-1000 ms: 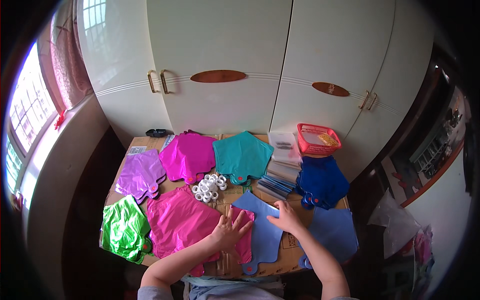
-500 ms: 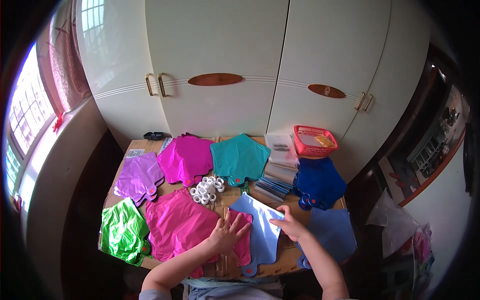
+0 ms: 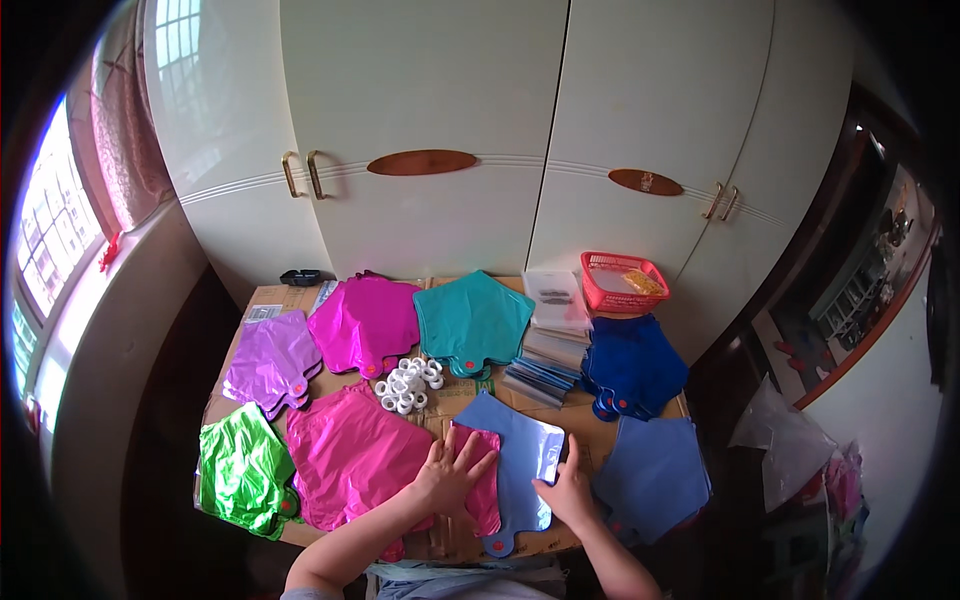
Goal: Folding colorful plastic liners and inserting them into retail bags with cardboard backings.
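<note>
A flat light-blue foil balloon [image 3: 520, 470] lies in front of me, its rounded tab pointing toward the near table edge. My left hand [image 3: 450, 480] presses palm down with fingers spread on a folded pink foil piece [image 3: 487, 490], which overlaps the blue balloon's left side. At the blue balloon's right edge, my right hand [image 3: 570, 490] has its thumb on top and its index finger stretched along the side; the edge is raised and shiny there. The fingers under the edge are hidden. A large pink foil balloon [image 3: 360, 450] spreads out left of my left hand.
Around the cardboard-covered table [image 3: 450, 400] lie stacks of foil balloons: green [image 3: 245, 465], lilac [image 3: 270, 355], magenta [image 3: 365, 320], teal [image 3: 470, 320], dark blue [image 3: 635, 365] and light blue [image 3: 655, 475]. White rings [image 3: 408, 383], plastic sleeves [image 3: 550, 350] and a red basket [image 3: 622, 296] stand farther back.
My right hand has slid from the blue balloon's upper right corner down its right edge, and that edge now bends up. My left hand stays in place.
</note>
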Available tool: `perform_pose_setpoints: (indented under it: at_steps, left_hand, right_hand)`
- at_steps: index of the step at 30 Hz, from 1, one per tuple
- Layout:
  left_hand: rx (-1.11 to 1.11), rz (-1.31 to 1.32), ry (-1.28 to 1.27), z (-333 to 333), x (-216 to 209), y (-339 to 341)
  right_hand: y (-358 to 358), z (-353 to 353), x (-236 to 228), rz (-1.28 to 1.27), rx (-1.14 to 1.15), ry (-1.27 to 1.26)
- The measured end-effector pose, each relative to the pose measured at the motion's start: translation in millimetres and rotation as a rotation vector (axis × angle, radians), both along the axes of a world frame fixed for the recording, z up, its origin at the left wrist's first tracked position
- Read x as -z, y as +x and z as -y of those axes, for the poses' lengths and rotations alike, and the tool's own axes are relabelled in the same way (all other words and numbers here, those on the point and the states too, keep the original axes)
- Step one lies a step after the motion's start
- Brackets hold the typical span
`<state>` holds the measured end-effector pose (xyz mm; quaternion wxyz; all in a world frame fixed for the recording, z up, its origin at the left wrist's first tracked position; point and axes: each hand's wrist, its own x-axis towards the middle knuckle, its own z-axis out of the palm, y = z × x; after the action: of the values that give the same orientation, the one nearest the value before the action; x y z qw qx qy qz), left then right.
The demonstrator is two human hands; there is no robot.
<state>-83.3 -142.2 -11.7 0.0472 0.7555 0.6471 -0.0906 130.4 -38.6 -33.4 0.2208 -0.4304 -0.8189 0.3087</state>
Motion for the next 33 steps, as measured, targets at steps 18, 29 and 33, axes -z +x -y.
perform_pose_setpoints:
  at_steps: [18,29,33]
  left_hand:
    - [-0.006,-0.035,0.035,1,13,-3]
    - [0.011,0.162,-0.083,-7,9,-21]
    - [-0.265,0.637,-0.015,-21,2,-39]
  right_hand:
    - [-50,65,8,0.203,-0.236,0.493]
    - [-53,67,13,0.241,-0.256,0.534]
    - [-54,68,8,0.204,-0.252,0.528]
